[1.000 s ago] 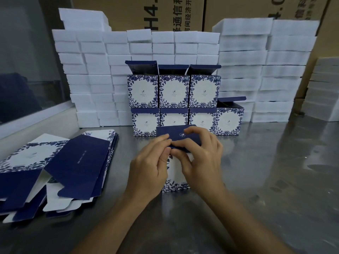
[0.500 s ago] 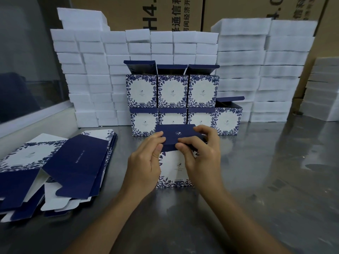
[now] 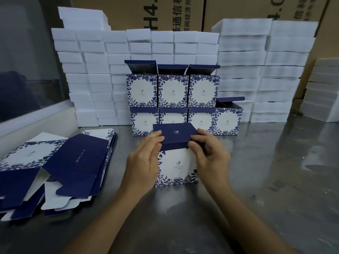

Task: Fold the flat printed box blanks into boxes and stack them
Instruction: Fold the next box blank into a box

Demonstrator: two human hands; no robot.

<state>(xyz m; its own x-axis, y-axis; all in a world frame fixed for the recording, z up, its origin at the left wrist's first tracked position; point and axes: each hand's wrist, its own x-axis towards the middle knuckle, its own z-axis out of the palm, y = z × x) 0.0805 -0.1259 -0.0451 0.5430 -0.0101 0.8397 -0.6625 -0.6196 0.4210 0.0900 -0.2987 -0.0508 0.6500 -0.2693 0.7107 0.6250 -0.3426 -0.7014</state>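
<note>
The box (image 3: pixel 177 166) stands upright on the steel table (image 3: pixel 266 180), just in front of the stacked boxes (image 3: pixel 173 99). Its navy lid flap (image 3: pixel 174 133) is folded down over the top, and the front tuck edge is not yet fully seated. The left hand (image 3: pixel 145 162) pinches the flap's left front corner, fingers curled round the edge; the right hand (image 3: pixel 211 154) grips the right front corner the same way, thumb under and fingers on top.

To finish the closure cleanly, both thumbs probably need to steer the tuck tab inside the front wall evenly, pressing down on both corners together so that the flap does not skew or crease. Keeping the box flat on the table should help it stay square.

The pile of flat blanks (image 3: pixel 55 167) lies well apart to the left, clear of the hands. Behind the stacked boxes rise walls of white foam blocks (image 3: pixel 244 70), with cardboard cartons (image 3: pixel 165 13) at the back. The stack's upper row and the single box at its right end have their lids open, so a finished box would likely go on the right end, where there is room.
</note>
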